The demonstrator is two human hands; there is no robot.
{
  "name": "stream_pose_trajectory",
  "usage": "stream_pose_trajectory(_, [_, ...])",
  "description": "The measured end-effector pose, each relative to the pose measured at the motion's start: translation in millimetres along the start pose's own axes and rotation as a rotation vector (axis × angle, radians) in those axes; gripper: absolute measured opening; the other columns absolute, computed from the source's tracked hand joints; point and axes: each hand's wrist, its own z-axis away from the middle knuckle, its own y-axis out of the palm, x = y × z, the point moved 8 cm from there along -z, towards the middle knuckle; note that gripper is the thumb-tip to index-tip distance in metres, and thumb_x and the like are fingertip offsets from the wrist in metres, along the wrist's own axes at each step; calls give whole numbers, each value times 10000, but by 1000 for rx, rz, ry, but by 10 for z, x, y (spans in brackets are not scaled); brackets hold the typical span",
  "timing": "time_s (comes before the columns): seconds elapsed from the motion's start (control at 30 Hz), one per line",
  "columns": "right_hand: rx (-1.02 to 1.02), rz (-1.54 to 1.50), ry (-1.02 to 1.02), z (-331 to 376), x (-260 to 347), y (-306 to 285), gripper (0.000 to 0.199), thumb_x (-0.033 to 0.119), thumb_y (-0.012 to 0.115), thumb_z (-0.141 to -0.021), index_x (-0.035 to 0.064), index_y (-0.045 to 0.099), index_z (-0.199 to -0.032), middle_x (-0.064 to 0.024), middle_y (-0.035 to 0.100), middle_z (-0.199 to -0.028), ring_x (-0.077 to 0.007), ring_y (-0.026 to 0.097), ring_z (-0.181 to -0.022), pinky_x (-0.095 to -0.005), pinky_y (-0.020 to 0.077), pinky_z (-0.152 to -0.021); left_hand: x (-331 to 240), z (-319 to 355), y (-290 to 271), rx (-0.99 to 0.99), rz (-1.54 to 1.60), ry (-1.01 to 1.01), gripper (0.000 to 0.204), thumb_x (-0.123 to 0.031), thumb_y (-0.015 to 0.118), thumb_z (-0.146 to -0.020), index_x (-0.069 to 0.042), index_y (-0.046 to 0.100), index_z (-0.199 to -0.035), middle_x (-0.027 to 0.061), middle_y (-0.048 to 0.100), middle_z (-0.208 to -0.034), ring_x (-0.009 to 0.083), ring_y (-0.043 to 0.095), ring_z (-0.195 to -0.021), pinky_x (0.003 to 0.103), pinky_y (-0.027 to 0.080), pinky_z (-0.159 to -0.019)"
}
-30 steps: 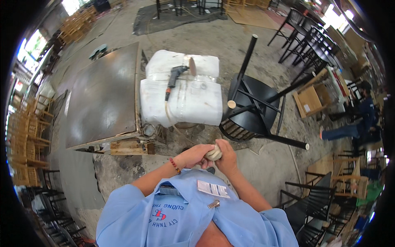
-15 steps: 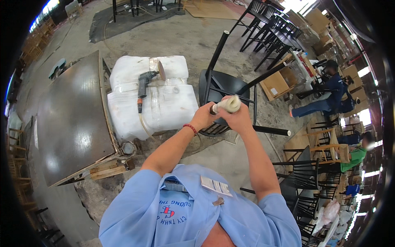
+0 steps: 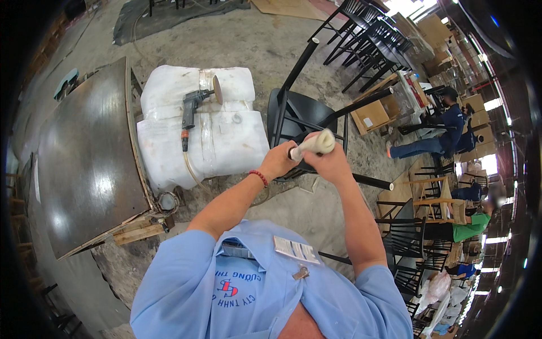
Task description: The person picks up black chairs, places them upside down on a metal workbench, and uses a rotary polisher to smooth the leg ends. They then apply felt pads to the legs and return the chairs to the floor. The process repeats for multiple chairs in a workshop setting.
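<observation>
Now both my hands, left hand [image 3: 278, 163] and right hand [image 3: 329, 164], grip the roll [image 3: 311, 144] tight; it might slip onto the chair [image 3: 296, 116].

White plastic-wrapped bundle [image 3: 203, 127] beside dark tabletop [image 3: 84, 164] — open cardboard box [image 3: 372, 116] right.

Cream-white roll [image 3: 313, 144], black metal chair [image 3: 299, 116], white plastic-wrapped bundle [image 3: 220, 141], dark brown glossy tabletop [image 3: 84, 164], red bead bracelet [image 3: 259, 178].
</observation>
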Motion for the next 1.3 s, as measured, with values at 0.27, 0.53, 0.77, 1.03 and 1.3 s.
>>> stream_pose_trajectory(0.27, [-64,-199,-20,217,-256,-11,311,42,750,-770,49,653,-1065,-17,685,-971,-94,622,-885,-274,512,-789,17,-26,-19,1,-10,5,264,-183,753,-818,-84,590,-999,126,662,-911,322,642,-858,384,502,-752])
stream_pose_trajectory(0.53, [-232,-196,-236,399,-433,-133,304,12,729,-788,45,650,-1081,-33,667,-1032,-102,620,-908,-271,502,-819,-32,-8,17,-1,22,22,263,-156,760,-813,-75,585,-992,120,655,-901,306,639,-845,372,500,-749])
stream_pose_trajectory(0.77, [-100,-177,-224,314,-244,-128,271,33,732,-798,47,660,-1059,-49,691,-977,-108,632,-882,-278,512,-792,17,-61,-9,-13,-13,13,284,-123,760,-813,-79,578,-1027,120,653,-928,308,639,-864,368,502,-770])
stream_pose_trajectory(1.03, [68,-68,-121,111,-133,-66,328,81,756,-760,54,659,-1072,-58,700,-946,-114,642,-846,-297,525,-778,-14,-31,63,-31,42,70,281,-134,755,-806,-75,584,-1022,129,654,-951,328,640,-881,384,496,-769])
stream_pose_trajectory(1.3, [261,272,-55,204,127,-47,317,117,760,-731,69,663,-1029,-38,690,-902,-126,643,-815,-300,517,-761,33,-12,43,4,32,9,263,-138,754,-797,-88,598,-1003,119,653,-967,326,634,-888,382,498,-763])
